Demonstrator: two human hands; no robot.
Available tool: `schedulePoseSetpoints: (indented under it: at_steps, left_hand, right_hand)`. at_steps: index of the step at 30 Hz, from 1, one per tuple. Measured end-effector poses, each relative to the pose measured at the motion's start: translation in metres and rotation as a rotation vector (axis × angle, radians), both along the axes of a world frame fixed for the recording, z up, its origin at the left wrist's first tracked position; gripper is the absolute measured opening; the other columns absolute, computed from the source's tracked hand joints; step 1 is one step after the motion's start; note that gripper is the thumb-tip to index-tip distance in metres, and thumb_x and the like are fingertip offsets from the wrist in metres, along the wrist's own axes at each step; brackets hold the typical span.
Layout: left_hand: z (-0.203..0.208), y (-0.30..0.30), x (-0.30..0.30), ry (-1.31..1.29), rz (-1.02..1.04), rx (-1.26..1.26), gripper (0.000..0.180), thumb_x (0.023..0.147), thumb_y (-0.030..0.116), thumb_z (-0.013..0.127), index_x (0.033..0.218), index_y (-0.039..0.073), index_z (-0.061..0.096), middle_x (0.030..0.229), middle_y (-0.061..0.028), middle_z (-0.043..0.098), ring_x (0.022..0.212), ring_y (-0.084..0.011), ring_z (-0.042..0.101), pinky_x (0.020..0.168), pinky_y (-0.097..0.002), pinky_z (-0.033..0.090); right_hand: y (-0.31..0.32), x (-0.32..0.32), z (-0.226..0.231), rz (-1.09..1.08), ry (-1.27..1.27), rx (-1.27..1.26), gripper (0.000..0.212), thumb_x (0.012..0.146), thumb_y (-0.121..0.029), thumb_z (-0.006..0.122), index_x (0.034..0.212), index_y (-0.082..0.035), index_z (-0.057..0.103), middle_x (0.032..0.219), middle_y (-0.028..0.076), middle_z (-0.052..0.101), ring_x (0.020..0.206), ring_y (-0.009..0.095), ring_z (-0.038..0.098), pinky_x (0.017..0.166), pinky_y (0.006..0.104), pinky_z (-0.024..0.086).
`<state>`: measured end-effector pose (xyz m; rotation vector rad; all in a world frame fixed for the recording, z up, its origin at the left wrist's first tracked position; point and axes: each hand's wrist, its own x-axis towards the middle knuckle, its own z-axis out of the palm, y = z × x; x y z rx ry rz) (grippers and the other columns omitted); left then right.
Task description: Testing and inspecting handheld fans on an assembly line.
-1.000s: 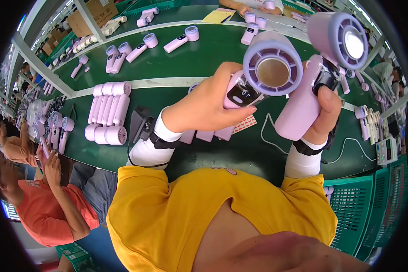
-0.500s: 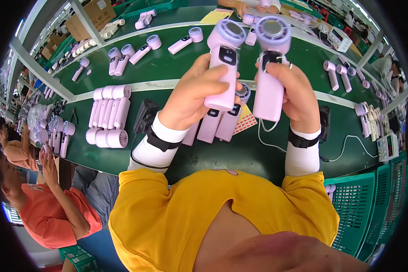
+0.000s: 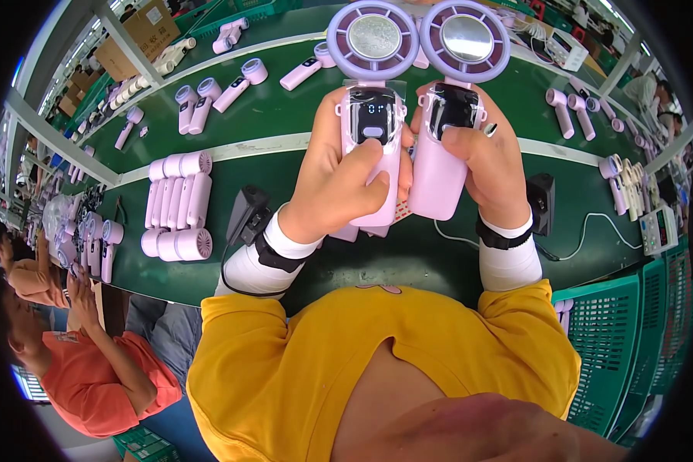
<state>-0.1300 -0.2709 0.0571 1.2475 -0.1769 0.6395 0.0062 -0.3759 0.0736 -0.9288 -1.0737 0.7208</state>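
Observation:
My left hand [image 3: 337, 175] is wrapped round a lilac handheld fan [image 3: 374, 38], its thumb on the handle just below the button. The small dark screen on that fan is lit. A second lilac handheld fan [image 3: 467, 38] stands beside it, gripped by my right hand [image 3: 491, 158] with the thumb at its button. Both fans are held up over the bench, round heads facing me and nearly touching. Under my hands lie more lilac fans [image 3: 345, 232], mostly hidden, by a red-patterned sheet [image 3: 403, 209].
A stack of lilac fans [image 3: 179, 204] lies left on the green bench [image 3: 285, 154]. Black stands [image 3: 248, 215] flank my forearms. A cabled white meter [image 3: 658, 240] and green crates [image 3: 604, 346] are at right. A person in an orange shirt [image 3: 104, 385] sits at left.
Both fans have tilted so their round heads face me more fully, and the left one's screen shows plainly. My left thumb has shifted on the handle. The view has moved slightly.

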Motion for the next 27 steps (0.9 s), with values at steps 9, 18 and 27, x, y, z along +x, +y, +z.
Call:
schedulePoseSetpoints:
  at_steps: [9,18,27]
  left_hand:
    - [-0.001,-0.001,-0.004,-0.029,0.044,0.069,0.063,0.067,-0.012,0.035,0.122,0.002,0.009,0.096,-0.0159,0.047,0.069,-0.0188,0.055,0.059,-0.0333,0.048]
    - [-0.003,0.002,-0.002,-0.06,0.052,0.078,0.062,0.067,-0.012,0.035,0.122,0.001,0.009,0.096,-0.0155,0.048,0.067,-0.0185,0.055,0.057,-0.0332,0.048]
    - [-0.001,0.001,-0.005,-0.062,0.069,0.087,0.062,0.067,-0.011,0.035,0.121,0.001,0.01,0.094,-0.0154,0.048,0.065,-0.0184,0.054,0.056,-0.0333,0.047]
  right_hand:
    - [0.002,-0.001,-0.008,-0.044,-0.097,0.033,0.04,0.075,-0.005,0.052,0.113,0.001,0.043,0.093,0.006,0.054,0.081,0.011,0.052,0.073,0.0263,0.043]
    - [0.005,-0.009,-0.006,-0.126,-0.124,-0.045,0.045,0.068,-0.016,0.049,0.109,0.001,0.047,0.091,0.009,0.055,0.082,0.015,0.053,0.073,0.0265,0.043]
    - [0.005,-0.01,-0.005,-0.097,-0.128,-0.028,0.046,0.067,-0.018,0.051,0.108,0.001,0.047,0.092,0.009,0.055,0.082,0.015,0.053,0.074,0.0268,0.043]
